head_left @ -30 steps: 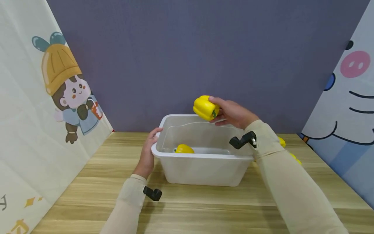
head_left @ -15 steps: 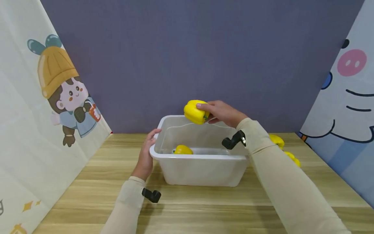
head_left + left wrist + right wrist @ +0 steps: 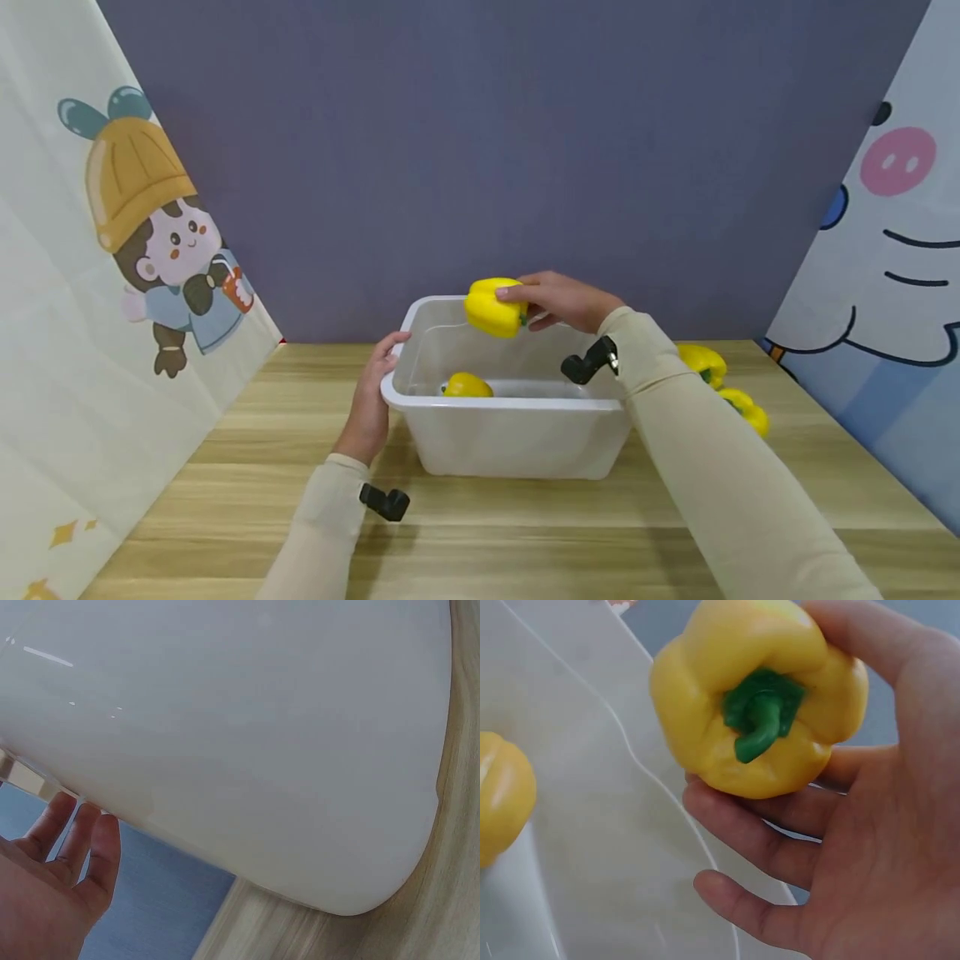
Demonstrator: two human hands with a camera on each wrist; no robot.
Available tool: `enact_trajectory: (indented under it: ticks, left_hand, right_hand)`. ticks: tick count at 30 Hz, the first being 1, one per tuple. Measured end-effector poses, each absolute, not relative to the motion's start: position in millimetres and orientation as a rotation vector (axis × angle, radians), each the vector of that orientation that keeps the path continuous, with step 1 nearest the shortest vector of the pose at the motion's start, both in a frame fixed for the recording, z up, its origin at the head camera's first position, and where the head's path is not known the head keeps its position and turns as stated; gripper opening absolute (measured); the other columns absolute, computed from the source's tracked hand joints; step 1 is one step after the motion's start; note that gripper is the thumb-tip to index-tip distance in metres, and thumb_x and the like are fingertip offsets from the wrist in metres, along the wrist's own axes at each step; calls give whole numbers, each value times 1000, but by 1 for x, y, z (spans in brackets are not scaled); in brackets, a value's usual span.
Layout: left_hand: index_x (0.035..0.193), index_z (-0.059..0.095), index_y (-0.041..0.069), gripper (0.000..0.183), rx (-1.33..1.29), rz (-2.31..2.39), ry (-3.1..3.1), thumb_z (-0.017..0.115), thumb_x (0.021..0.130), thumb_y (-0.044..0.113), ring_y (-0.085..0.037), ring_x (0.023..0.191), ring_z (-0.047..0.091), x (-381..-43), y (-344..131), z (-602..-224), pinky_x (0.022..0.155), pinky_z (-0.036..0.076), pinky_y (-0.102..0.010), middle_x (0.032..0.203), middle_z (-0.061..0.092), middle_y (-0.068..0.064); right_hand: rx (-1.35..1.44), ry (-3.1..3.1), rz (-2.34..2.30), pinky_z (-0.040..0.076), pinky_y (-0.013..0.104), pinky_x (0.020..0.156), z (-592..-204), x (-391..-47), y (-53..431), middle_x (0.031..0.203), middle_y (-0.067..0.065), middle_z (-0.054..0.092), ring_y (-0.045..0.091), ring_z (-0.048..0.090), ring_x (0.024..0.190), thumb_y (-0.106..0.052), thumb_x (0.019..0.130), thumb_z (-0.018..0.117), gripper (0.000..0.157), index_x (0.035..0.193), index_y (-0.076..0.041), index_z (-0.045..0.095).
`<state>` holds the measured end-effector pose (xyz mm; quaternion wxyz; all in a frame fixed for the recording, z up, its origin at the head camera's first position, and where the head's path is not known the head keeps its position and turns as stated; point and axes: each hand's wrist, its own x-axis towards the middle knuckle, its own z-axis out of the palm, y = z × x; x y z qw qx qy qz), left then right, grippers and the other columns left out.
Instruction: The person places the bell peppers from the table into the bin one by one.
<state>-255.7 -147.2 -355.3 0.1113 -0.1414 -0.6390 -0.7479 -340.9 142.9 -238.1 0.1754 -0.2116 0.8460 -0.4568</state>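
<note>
My right hand [image 3: 567, 300] holds a yellow bell pepper [image 3: 491, 307] above the white plastic tub [image 3: 517, 437], over its far side. In the right wrist view the held pepper's green stem [image 3: 761, 724] faces the camera, with thumb and fingers around its body. Down inside the tub at the left lies another yellow pepper [image 3: 467, 385], seen partly over the near rim. My left hand [image 3: 367, 404] grips the tub's left rim. From the left wrist view, its bent fingers [image 3: 101, 855] meet the tub's edge; the thumb is hidden there.
Two more yellow peppers [image 3: 703, 363] lie on the wooden table [image 3: 480, 533] right of the tub, partly behind the right sleeve [image 3: 720, 450]. A grey-blue panel [image 3: 480, 150] rises behind the tub. Printed cartoon sheets stand at both sides.
My right hand has carried the pepper left and then lower over the tub. The peppers on the right have come more into view past the sleeve. The left hand stays at the rim.
</note>
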Motion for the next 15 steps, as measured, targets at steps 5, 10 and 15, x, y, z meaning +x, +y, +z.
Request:
enact_trajectory:
  ticks: [5,10,15]
  left_hand:
    - [142,43,0,46,-419,-2197,-1875,34,101,19,-23,104,53,-255,-150,-355,87,45,-30,126,51,-17]
    - [141,43,1,46,-412,-2198,-1861,34,101,19,-22,103,54,-255,-151,-356,86,45,-30,125,51,-16]
    - [141,44,1,46,-433,-2197,-1867,36,100,21,-25,106,53,-257,-151,-355,87,45,-29,128,50,-17]
  right_hand:
    - [-553,2405,-1225,47,50,98,-241,-341,140,115,10,63,30,58,106,-60,90,63,57,123,-12,64]
    - [-516,2444,-1133,45,52,99,-244,-341,134,115,9,62,31,57,110,-61,88,64,57,120,-14,65]
    - [-486,2482,-979,45,51,100,-252,-343,132,118,5,62,26,56,110,-66,84,65,63,122,-16,64]
